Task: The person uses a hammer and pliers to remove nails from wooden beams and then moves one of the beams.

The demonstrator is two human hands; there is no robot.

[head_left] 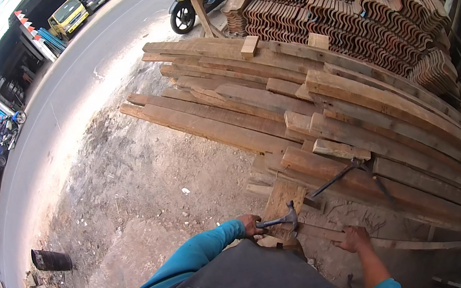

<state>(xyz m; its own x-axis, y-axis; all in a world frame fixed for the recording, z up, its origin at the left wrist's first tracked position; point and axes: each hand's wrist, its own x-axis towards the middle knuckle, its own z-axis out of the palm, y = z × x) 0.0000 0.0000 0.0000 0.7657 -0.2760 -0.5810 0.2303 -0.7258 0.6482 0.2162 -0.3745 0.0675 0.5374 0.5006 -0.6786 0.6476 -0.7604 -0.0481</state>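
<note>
My left hand (250, 225) is closed around the handle of a claw hammer (287, 218), in front of my body. The hammer's metal head lies over a short wide board (285, 193). My right hand (355, 239) grips a long narrow wooden strip (415, 243), its fingers wrapped over the edge. One end of the strip rests at the short board, near the hammer head; the other runs off to the right. Just beyond my hands, a dark metal tool with two long arms (334, 178) lies across the timber.
Long used timber beams (209, 126) are piled ahead and to the right. Behind them stand stacked clay roof tiles (338, 22). A parked motorbike (184, 11) and a road (51, 131) lie farther off. A dark cylindrical container (52, 260) is at the left on bare dirt.
</note>
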